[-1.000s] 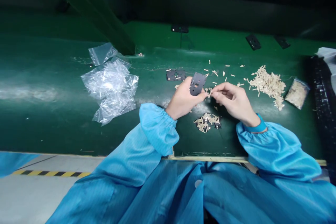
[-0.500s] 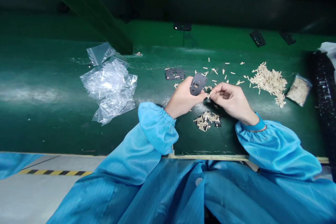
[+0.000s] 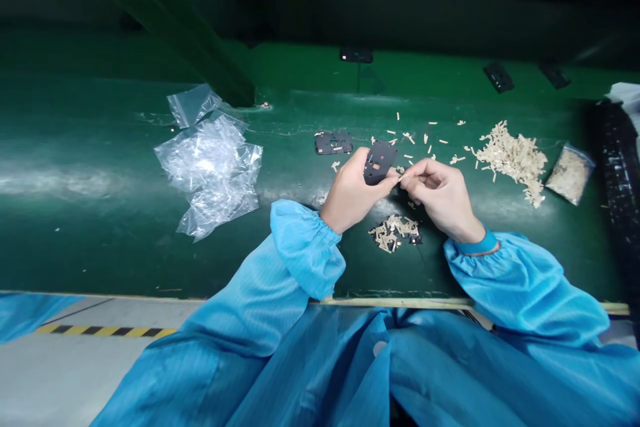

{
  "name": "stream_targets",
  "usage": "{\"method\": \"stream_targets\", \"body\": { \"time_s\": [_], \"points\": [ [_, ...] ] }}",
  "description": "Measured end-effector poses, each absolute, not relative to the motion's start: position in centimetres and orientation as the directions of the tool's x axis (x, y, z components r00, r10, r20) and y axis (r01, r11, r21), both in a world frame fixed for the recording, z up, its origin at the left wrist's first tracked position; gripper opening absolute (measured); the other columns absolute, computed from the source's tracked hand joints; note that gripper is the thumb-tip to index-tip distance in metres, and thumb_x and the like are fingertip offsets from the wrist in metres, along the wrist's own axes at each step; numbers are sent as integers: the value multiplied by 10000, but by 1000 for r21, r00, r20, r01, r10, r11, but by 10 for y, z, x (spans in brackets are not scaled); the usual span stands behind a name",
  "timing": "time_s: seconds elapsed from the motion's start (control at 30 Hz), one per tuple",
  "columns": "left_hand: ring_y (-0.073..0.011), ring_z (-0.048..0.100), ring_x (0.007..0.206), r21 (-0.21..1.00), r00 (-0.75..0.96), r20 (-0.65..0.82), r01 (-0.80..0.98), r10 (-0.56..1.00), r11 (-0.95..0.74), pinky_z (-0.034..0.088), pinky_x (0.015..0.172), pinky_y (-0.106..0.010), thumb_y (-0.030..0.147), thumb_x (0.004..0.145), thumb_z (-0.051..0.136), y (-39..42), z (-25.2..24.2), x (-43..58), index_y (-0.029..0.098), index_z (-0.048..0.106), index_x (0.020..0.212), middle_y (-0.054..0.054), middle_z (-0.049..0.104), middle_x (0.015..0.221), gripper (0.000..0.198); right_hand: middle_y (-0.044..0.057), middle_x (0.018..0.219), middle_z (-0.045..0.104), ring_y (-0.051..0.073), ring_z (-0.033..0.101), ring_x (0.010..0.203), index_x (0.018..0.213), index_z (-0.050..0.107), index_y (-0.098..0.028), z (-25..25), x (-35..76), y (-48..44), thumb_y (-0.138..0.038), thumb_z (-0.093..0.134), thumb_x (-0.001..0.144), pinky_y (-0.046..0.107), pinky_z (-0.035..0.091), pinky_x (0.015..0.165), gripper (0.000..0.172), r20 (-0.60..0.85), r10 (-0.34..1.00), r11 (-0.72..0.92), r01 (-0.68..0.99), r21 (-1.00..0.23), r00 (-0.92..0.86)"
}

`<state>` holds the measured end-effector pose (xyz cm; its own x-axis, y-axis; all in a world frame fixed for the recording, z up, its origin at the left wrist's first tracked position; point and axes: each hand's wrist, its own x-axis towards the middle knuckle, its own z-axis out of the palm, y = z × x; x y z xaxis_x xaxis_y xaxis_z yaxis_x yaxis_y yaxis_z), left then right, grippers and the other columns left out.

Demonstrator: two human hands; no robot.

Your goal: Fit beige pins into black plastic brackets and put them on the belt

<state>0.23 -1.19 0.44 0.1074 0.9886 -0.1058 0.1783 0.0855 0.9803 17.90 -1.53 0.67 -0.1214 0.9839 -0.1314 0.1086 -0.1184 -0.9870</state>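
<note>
My left hand [image 3: 353, 191] grips a flat black plastic part [image 3: 380, 161] with cutouts, tilted up off the bench. Its thumb and the fingertips of my right hand [image 3: 440, 197] meet at a small pale strip [image 3: 401, 177], which the right thumb and forefinger pinch. Fingers hide most of that strip. Closer to my body lies a small heap of pale strips and dark bits [image 3: 395, 233]. Behind the left hand a similar black part [image 3: 333, 143] rests flat, and loose strips [image 3: 409, 137] are scattered past both hands.
A large pile of pale strips [image 3: 515, 157] lies to the right, beside a zip bag of pieces [image 3: 571, 173]. Clear plastic bags [image 3: 213, 167] are heaped on the left. Several black parts [image 3: 499, 77] sit on the green conveyor [image 3: 425, 70] at the back. A green post [image 3: 200, 33] stands back left.
The black part in my left hand has shifted slightly right and turned a little. Parts on the conveyor at the back have moved slightly right. Both hands keep their grips.
</note>
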Motion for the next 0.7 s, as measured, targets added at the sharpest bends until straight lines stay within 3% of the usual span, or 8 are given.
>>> {"method": "stream_targets", "body": {
  "time_s": [0.43, 0.7],
  "points": [
    [-137, 633, 680, 982, 126, -181, 83, 975, 172, 534, 636, -287, 240, 764, 769, -9, 5, 0, 191, 589, 932, 5, 698, 787, 251, -13, 636, 641, 97, 515, 523, 736, 681, -196, 10, 180, -15, -270, 814, 727, 248, 472, 518, 152, -149, 980, -132, 130, -983, -129],
    [-134, 591, 666, 976, 131, -115, 197, 985, 88, 482, 623, -274, 263, 784, 749, -9, 4, -2, 193, 597, 911, 15, 646, 750, 210, -5, 680, 671, 89, 521, 537, 740, 693, -187, 9, 183, -15, -210, 784, 731, 236, 460, 521, 94, -163, 975, -142, 139, -980, -152]
  ]
}}
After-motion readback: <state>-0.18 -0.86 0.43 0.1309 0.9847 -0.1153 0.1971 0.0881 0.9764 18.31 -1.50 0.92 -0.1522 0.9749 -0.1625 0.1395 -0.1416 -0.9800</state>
